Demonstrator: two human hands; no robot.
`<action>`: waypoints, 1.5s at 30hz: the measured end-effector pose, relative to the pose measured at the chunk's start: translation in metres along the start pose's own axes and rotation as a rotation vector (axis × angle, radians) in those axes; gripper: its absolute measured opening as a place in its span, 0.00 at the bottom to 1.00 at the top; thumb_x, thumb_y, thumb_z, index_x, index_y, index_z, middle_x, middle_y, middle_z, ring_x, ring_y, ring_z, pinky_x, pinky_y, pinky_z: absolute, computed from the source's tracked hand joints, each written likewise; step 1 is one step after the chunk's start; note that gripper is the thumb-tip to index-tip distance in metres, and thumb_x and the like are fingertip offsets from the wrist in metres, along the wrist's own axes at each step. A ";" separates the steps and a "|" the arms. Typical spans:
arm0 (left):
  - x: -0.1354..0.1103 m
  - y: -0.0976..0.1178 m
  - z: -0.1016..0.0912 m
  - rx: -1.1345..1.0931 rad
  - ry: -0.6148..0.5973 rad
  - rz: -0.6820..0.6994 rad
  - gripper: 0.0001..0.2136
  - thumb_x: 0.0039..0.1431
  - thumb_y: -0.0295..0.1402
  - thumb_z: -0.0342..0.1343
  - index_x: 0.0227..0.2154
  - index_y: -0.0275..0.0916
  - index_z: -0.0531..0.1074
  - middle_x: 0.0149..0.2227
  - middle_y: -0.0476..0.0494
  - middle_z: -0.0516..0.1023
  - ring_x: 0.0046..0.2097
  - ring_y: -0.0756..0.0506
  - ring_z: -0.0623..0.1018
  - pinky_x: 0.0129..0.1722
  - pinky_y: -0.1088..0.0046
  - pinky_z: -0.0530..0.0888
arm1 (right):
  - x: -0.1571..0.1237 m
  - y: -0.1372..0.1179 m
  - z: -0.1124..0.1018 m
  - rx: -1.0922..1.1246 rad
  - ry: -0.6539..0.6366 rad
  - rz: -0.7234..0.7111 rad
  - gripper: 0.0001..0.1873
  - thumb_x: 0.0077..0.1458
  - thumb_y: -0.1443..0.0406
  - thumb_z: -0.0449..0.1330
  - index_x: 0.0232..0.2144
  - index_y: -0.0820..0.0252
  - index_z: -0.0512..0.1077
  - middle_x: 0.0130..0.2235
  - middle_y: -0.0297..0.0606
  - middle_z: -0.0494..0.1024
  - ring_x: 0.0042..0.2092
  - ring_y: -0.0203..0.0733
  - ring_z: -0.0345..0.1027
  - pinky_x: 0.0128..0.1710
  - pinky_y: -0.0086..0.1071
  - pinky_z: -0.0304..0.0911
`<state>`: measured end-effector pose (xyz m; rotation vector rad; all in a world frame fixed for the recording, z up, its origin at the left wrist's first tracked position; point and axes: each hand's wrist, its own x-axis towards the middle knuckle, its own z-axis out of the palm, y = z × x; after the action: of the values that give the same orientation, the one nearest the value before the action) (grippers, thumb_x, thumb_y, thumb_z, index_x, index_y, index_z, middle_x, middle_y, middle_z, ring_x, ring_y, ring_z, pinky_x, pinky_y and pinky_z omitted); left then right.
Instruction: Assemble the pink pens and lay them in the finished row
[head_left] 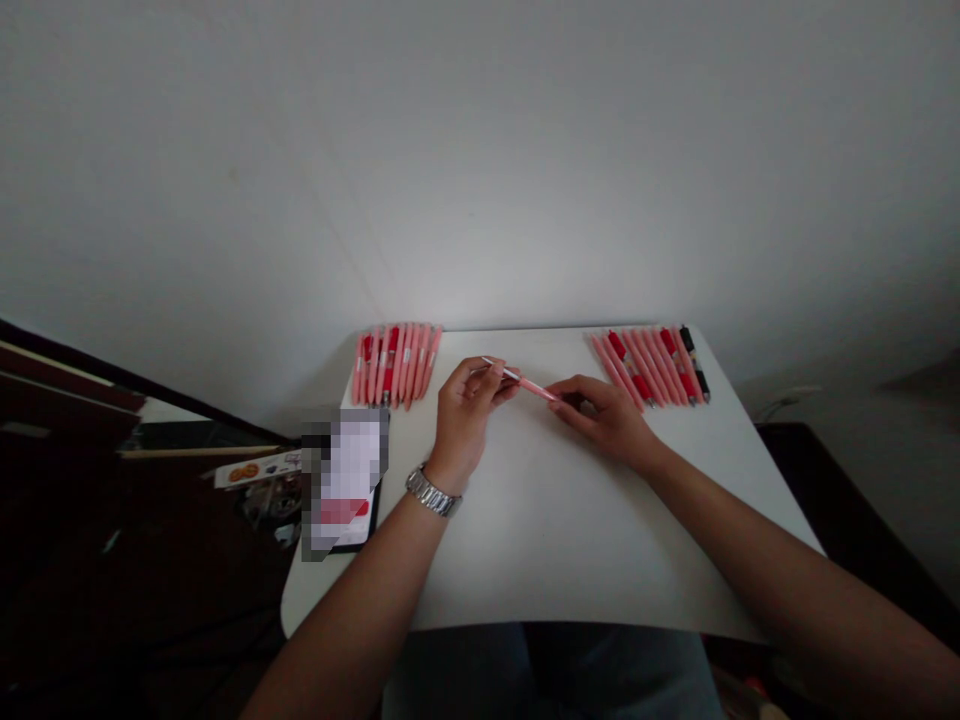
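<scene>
Head view — pink pen (536, 388) bridges both hands (466, 405) (604, 420).

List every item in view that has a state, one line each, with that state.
Pink-and-white pen: held, slanting between both hands
Left hand: fingers closed on the pen
Right hand: fingers closed on the pen's other end
Left pen row: lying side by side
Right pen row: lying side by side, slanted
Phone: screen lit, content pixelated
Wristwatch: worn on the left wrist
</scene>
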<state>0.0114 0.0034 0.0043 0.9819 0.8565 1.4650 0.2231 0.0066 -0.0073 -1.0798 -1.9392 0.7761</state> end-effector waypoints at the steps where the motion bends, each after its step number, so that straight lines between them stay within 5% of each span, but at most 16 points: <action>1: 0.000 -0.001 0.000 0.006 -0.017 0.007 0.12 0.60 0.42 0.65 0.40 0.39 0.75 0.40 0.43 0.82 0.44 0.46 0.83 0.47 0.67 0.81 | 0.000 0.001 0.000 -0.020 0.003 -0.002 0.15 0.64 0.54 0.61 0.44 0.57 0.77 0.35 0.38 0.80 0.33 0.39 0.71 0.32 0.33 0.66; 23: -0.001 -0.001 -0.001 0.064 -0.063 0.007 0.12 0.60 0.43 0.64 0.38 0.39 0.76 0.40 0.43 0.82 0.44 0.46 0.83 0.49 0.64 0.81 | 0.000 0.001 0.001 -0.094 0.056 0.005 0.13 0.63 0.54 0.61 0.40 0.57 0.76 0.34 0.38 0.81 0.34 0.41 0.74 0.33 0.33 0.69; 31: 0.001 0.002 -0.002 0.067 0.020 0.095 0.11 0.61 0.42 0.63 0.39 0.40 0.77 0.40 0.44 0.81 0.44 0.47 0.82 0.47 0.68 0.80 | 0.000 -0.001 0.001 -0.070 0.065 0.013 0.12 0.63 0.55 0.61 0.40 0.57 0.76 0.34 0.38 0.80 0.33 0.40 0.73 0.32 0.32 0.68; 37: 0.002 -0.003 -0.005 0.144 -0.087 0.049 0.11 0.61 0.42 0.64 0.39 0.40 0.79 0.39 0.43 0.82 0.42 0.47 0.81 0.47 0.68 0.79 | 0.000 -0.001 0.001 -0.094 0.091 0.003 0.12 0.63 0.55 0.61 0.40 0.57 0.76 0.33 0.38 0.80 0.33 0.40 0.73 0.33 0.33 0.69; 45: 0.002 -0.004 -0.006 0.143 -0.079 0.047 0.12 0.61 0.42 0.63 0.39 0.38 0.79 0.39 0.42 0.82 0.41 0.47 0.81 0.47 0.68 0.78 | 0.001 -0.001 0.000 -0.093 0.084 0.003 0.12 0.63 0.56 0.61 0.40 0.58 0.76 0.33 0.38 0.80 0.34 0.40 0.73 0.33 0.32 0.68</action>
<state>0.0076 0.0062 -0.0017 1.1656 0.8951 1.4093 0.2221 0.0066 -0.0065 -1.1527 -1.9186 0.6376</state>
